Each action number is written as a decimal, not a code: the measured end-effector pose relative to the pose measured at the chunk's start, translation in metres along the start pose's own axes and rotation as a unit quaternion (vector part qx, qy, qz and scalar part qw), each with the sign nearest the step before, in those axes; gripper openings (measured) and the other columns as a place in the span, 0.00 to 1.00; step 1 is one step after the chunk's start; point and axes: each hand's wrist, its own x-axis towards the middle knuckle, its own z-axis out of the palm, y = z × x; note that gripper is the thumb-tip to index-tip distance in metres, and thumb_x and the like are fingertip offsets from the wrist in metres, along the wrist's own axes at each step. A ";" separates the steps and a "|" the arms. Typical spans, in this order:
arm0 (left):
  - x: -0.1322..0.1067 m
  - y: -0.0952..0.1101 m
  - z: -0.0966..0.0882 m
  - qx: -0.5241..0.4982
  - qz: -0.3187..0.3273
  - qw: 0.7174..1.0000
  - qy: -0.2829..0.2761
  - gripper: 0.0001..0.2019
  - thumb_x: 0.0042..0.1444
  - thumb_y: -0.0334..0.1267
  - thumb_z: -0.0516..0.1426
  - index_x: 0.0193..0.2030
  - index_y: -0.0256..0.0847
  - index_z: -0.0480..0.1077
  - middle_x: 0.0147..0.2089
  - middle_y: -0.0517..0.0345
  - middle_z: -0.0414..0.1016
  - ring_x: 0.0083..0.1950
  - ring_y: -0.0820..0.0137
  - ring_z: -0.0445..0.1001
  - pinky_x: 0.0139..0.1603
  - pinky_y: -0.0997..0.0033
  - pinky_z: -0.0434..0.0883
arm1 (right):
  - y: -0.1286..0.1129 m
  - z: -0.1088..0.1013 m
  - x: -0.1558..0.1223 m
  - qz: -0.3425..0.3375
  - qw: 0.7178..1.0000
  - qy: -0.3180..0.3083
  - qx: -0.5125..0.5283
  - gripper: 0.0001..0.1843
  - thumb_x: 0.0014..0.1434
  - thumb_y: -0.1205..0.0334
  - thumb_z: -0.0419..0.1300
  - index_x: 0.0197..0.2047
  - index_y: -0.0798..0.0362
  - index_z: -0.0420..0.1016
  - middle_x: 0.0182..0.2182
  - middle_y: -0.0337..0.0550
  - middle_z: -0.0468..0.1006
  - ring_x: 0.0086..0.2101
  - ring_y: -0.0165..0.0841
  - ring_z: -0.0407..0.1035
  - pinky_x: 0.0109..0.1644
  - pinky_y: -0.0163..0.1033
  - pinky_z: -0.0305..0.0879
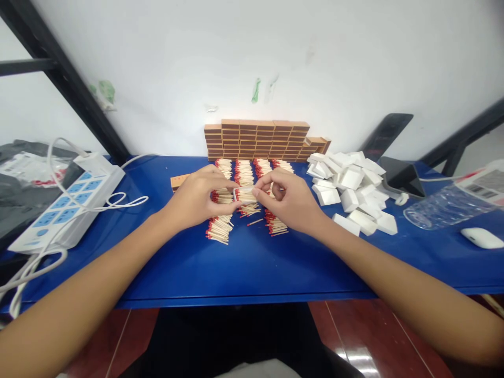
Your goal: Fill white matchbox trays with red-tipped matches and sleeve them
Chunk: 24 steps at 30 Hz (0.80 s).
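My left hand and my right hand meet over the middle of the blue table. Between them they hold a small white tray of matches, fingers of both hands pinched on its ends. Beneath the hands lie rows of red-tipped matches spread on the table. Behind them a wall of stacked brown matchboxes stands against the white wall. A heap of white inner boxes lies to the right of my right hand.
A white and blue power strip with white cables lies at the left. At the right are a clear plastic bag, a white mouse and a black stand. One brown matchbox lies left of my hands.
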 end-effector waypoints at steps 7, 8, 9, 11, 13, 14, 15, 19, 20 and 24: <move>0.001 -0.003 0.001 0.008 -0.020 1.000 0.003 0.12 0.56 0.44 0.68 0.44 0.41 0.83 0.38 0.56 0.85 0.41 0.65 0.77 0.40 0.67 0.72 | 0.001 -0.007 0.001 -0.076 0.994 0.003 -0.073 0.03 0.65 0.62 0.64 0.40 0.52 0.79 0.31 0.40 0.71 0.30 0.32 0.62 0.36 0.40 0.58; 0.001 -0.003 0.001 0.008 -0.020 1.000 0.003 0.12 0.56 0.44 0.68 0.44 0.41 0.83 0.38 0.56 0.85 0.41 0.65 0.76 0.40 0.67 0.72 | 0.000 -0.008 0.001 -0.087 0.993 -0.003 -0.073 0.03 0.65 0.62 0.64 0.40 0.51 0.79 0.32 0.40 0.70 0.31 0.32 0.62 0.36 0.39 0.58; 0.001 -0.003 0.001 0.006 -0.021 1.000 0.003 0.12 0.56 0.45 0.68 0.44 0.41 0.83 0.37 0.56 0.85 0.40 0.65 0.76 0.40 0.67 0.72 | 0.000 -0.009 0.001 -0.100 0.992 -0.013 -0.070 0.03 0.65 0.61 0.64 0.41 0.51 0.79 0.32 0.40 0.70 0.31 0.32 0.62 0.36 0.39 0.58; 0.001 -0.002 0.001 -0.003 -0.018 1.000 0.003 0.13 0.56 0.45 0.68 0.44 0.41 0.83 0.37 0.56 0.84 0.40 0.66 0.76 0.40 0.67 0.72 | 0.001 -0.009 0.001 -0.123 0.990 -0.035 -0.059 0.03 0.65 0.61 0.65 0.41 0.51 0.78 0.33 0.40 0.69 0.30 0.31 0.61 0.35 0.38 0.59; 0.001 -0.002 0.000 -0.012 -0.015 1.000 -0.001 0.13 0.56 0.45 0.68 0.44 0.40 0.83 0.37 0.56 0.84 0.41 0.65 0.77 0.41 0.67 0.72 | 0.002 -0.007 0.000 -0.138 0.988 -0.045 -0.046 0.02 0.65 0.62 0.66 0.40 0.51 0.79 0.33 0.39 0.68 0.29 0.30 0.60 0.35 0.38 0.58; 0.001 -0.002 0.000 -0.017 -0.013 1.000 -0.004 0.13 0.56 0.45 0.69 0.44 0.40 0.83 0.37 0.55 0.85 0.41 0.65 0.77 0.41 0.67 0.72 | 0.003 -0.007 0.000 -0.141 0.988 -0.045 -0.041 0.01 0.65 0.63 0.65 0.40 0.51 0.79 0.33 0.39 0.68 0.29 0.30 0.60 0.34 0.38 0.58; 0.001 -0.001 -0.001 -0.022 -0.011 1.000 -0.007 0.13 0.56 0.45 0.69 0.45 0.40 0.83 0.37 0.55 0.85 0.42 0.64 0.77 0.41 0.67 0.72 | 0.004 -0.006 0.001 -0.139 0.989 -0.044 -0.038 0.01 0.65 0.64 0.65 0.39 0.51 0.79 0.32 0.38 0.67 0.29 0.29 0.60 0.35 0.37 0.58; 0.001 -0.001 0.000 -0.037 -0.008 0.999 -0.010 0.15 0.56 0.46 0.69 0.45 0.40 0.83 0.37 0.55 0.84 0.41 0.65 0.77 0.41 0.67 0.72 | 0.007 -0.007 0.002 -0.119 0.991 -0.043 -0.042 0.02 0.63 0.67 0.65 0.38 0.51 0.79 0.30 0.37 0.67 0.28 0.29 0.59 0.34 0.37 0.58; 0.001 -0.001 0.000 -0.037 -0.005 0.999 -0.011 0.15 0.56 0.47 0.69 0.45 0.40 0.83 0.37 0.54 0.84 0.41 0.65 0.77 0.40 0.68 0.72 | 0.008 -0.007 0.002 -0.119 0.991 -0.044 -0.045 0.02 0.63 0.67 0.66 0.38 0.51 0.79 0.31 0.37 0.67 0.28 0.29 0.59 0.34 0.37 0.58; 0.001 0.000 0.001 -0.031 0.002 0.999 -0.020 0.15 0.56 0.47 0.69 0.45 0.40 0.83 0.37 0.55 0.84 0.40 0.66 0.77 0.40 0.68 0.72 | 0.008 -0.007 0.001 -0.127 0.989 -0.052 -0.056 0.02 0.63 0.67 0.66 0.39 0.52 0.79 0.32 0.38 0.67 0.29 0.29 0.60 0.35 0.37 0.59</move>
